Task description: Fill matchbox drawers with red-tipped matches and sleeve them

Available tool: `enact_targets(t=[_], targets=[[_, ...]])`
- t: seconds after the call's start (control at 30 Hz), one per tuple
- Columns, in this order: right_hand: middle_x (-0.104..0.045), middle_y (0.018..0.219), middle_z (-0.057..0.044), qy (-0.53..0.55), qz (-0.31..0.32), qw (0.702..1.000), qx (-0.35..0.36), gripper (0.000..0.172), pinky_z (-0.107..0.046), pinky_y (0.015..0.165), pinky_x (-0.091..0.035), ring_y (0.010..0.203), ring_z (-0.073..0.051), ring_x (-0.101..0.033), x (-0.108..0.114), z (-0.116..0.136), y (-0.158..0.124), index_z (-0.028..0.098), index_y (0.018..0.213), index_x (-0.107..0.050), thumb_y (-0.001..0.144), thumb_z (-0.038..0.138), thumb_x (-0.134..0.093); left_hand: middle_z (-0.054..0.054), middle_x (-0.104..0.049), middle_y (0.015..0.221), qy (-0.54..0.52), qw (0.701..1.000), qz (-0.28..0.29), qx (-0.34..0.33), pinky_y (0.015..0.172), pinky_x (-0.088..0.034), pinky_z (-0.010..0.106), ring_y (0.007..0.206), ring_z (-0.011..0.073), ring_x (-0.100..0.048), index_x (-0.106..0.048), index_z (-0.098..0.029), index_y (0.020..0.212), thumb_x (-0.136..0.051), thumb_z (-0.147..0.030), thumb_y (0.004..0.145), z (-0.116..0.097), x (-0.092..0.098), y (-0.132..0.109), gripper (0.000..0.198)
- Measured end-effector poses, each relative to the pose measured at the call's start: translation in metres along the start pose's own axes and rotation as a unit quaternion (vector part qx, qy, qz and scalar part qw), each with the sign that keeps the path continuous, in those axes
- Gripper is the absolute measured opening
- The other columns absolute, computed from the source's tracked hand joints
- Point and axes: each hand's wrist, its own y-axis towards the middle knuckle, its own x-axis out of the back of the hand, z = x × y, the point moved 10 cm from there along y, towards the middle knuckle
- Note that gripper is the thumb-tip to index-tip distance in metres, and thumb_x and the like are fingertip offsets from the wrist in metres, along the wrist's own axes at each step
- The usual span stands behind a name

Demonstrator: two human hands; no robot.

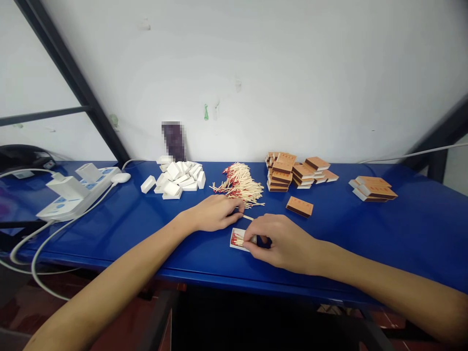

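Observation:
A small white tray (pixel 231 240) with several red-tipped matches in it lies near the table's front edge. My right hand (pixel 280 241) is over its right end, thumb and finger pinched together at the matches; what they hold, if anything, is hidden. Up and to the left of the tray, my left hand (pixel 218 213) has its thumb and finger closed on the end of a single match (pixel 248 218). Just behind my left hand spreads a heap of loose matches (pixel 243 183).
White empty trays (pixel 179 179) are piled at the back left. Orange matchboxes (pixel 283 170) stand stacked behind my right hand, with one (pixel 300 206) lying nearer and a few (pixel 375 187) farther right. A power strip (pixel 73 204) with cables lies at the left.

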Motion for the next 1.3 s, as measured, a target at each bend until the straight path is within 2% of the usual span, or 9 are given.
enact_targets(t=[0.23,0.4,0.5,0.57,0.63,0.7,0.87,1.07,1.3], targets=[[-0.069,0.079,-0.002,-0.002,0.018,0.998,0.057,0.016,-0.028,0.072,-0.044,0.072,-0.014,-0.062,-0.002,0.012,-0.004,0.018,0.079,-0.067,0.089,0.020,-0.055,-0.002,-0.058,0.070,-0.001,1.000,-0.003,-0.001,0.057,-0.031,0.025,0.057,0.0118,-0.048,-0.054,-0.019,0.092,-0.044,-0.023,0.095,-0.001,0.001,0.000,0.011],[-0.069,0.081,-0.005,-0.034,-0.054,0.993,0.096,0.019,-0.029,0.071,-0.043,0.069,-0.015,-0.060,0.014,0.019,-0.005,0.017,0.075,-0.065,0.088,0.018,-0.051,-0.001,-0.059,0.073,0.008,1.000,-0.002,-0.002,0.059,-0.032,0.025,0.060,0.0130,-0.051,-0.054,-0.019,0.095,-0.042,-0.024,0.097,0.000,0.001,0.000,0.013],[-0.067,0.075,-0.004,-0.059,-0.090,0.993,0.054,0.019,-0.028,0.067,-0.041,0.068,-0.015,-0.058,0.021,0.001,0.000,0.017,0.077,-0.066,0.088,0.019,-0.050,-0.001,-0.060,0.073,0.014,1.000,-0.002,0.001,0.060,-0.033,0.025,0.061,0.0135,-0.052,-0.055,-0.019,0.095,-0.042,-0.024,0.097,0.000,0.001,0.000,0.014],[-0.065,0.068,-0.001,-0.083,-0.089,0.992,-0.029,0.017,-0.027,0.059,-0.036,0.059,-0.014,-0.055,0.023,-0.025,0.004,0.018,0.086,-0.068,0.088,0.023,-0.052,-0.002,-0.058,0.070,0.014,1.000,0.001,0.005,0.059,-0.032,0.025,0.060,0.0132,-0.052,-0.056,-0.019,0.095,-0.043,-0.024,0.096,-0.001,0.002,0.000,0.013],[-0.060,0.058,0.003,-0.096,-0.061,0.988,-0.105,0.017,-0.026,0.054,-0.030,0.051,-0.013,-0.050,0.020,-0.050,0.007,0.020,0.096,-0.070,0.087,0.026,-0.058,-0.003,-0.056,0.065,0.012,1.000,0.009,0.010,0.057,-0.031,0.025,0.056,0.0127,-0.049,-0.056,-0.019,0.094,-0.045,-0.025,0.094,-0.001,0.002,0.000,0.013],[-0.058,0.056,0.004,-0.084,-0.025,0.987,-0.132,0.016,-0.025,0.052,-0.028,0.050,-0.012,-0.048,0.014,-0.063,0.010,0.021,0.096,-0.071,0.086,0.028,-0.061,-0.004,-0.053,0.061,0.008,1.000,0.015,0.015,0.055,-0.030,0.025,0.053,0.0119,-0.047,-0.057,-0.019,0.093,-0.047,-0.026,0.093,-0.001,0.002,0.000,0.012],[-0.058,0.060,0.002,-0.024,-0.007,0.993,-0.114,0.017,-0.024,0.054,-0.031,0.054,-0.012,-0.049,0.011,-0.062,0.016,0.020,0.083,-0.074,0.086,0.033,-0.064,-0.005,-0.050,0.059,-0.008,1.000,0.016,0.010,0.054,-0.028,0.025,0.051,0.0110,-0.044,-0.057,-0.019,0.093,-0.048,-0.025,0.092,-0.001,0.001,0.000,0.011],[-0.058,0.069,-0.001,-0.024,-0.015,0.995,-0.096,0.013,-0.025,0.060,-0.035,0.063,-0.013,-0.051,0.010,-0.057,0.018,0.018,0.078,-0.070,0.086,0.022,-0.061,-0.004,-0.052,0.061,-0.005,1.000,0.010,0.000,0.055,-0.028,0.025,0.052,0.0116,-0.044,-0.057,-0.019,0.093,-0.045,-0.027,0.094,-0.003,-0.001,0.000,0.014],[-0.056,0.071,0.001,-0.049,0.062,0.990,-0.119,0.007,-0.025,0.057,-0.032,0.063,-0.013,-0.049,0.000,-0.068,0.011,0.020,0.083,-0.057,0.088,0.019,-0.053,-0.004,-0.047,0.059,-0.002,1.000,0.014,0.007,0.056,-0.030,0.026,0.054,0.0129,-0.045,-0.052,-0.020,0.091,-0.039,-0.033,0.098,-0.006,0.004,-0.002,0.020]])
